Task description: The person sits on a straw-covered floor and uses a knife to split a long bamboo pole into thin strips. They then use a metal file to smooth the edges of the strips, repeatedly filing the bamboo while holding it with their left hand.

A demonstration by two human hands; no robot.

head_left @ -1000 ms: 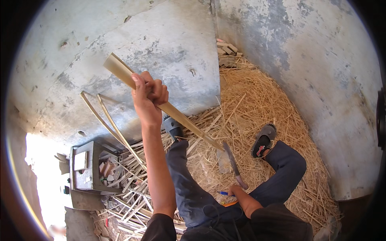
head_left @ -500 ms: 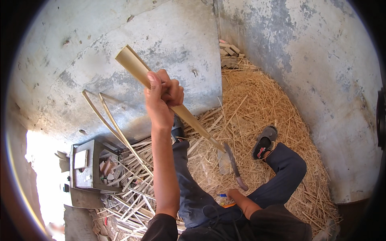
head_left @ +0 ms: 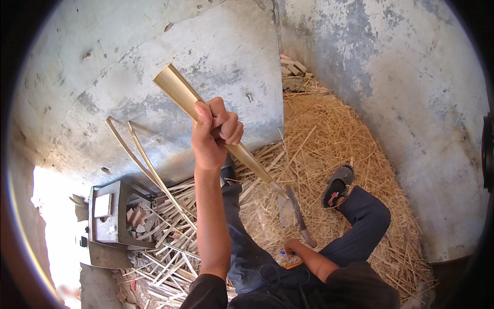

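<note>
A long split bamboo strip (head_left: 180,91) slants from upper left down to the right, with my left hand (head_left: 218,129) wrapped round its upper part. The strip's lower end comes down near a greyish block (head_left: 286,213) in the straw and the top of a dark curved tool (head_left: 297,213). This tool's exact kind is unclear. My right hand (head_left: 293,247) is closed low between my legs, beside the tool's lower end. A small blue piece shows at its fingers, and an orange piece (head_left: 294,265) lies just below. What it holds is mostly hidden.
Straw and shavings (head_left: 334,129) cover the floor around my legs. Two bent bamboo strips (head_left: 149,159) lean against the wall at left, near a grey box-like stand (head_left: 110,219) holding broken pieces. Bricks (head_left: 293,67) are stacked in the far corner between bare walls.
My left hand and the upper part of the bamboo strip have shifted slightly right and down, and the strip has turned a little. My right hand has shifted slightly left.
</note>
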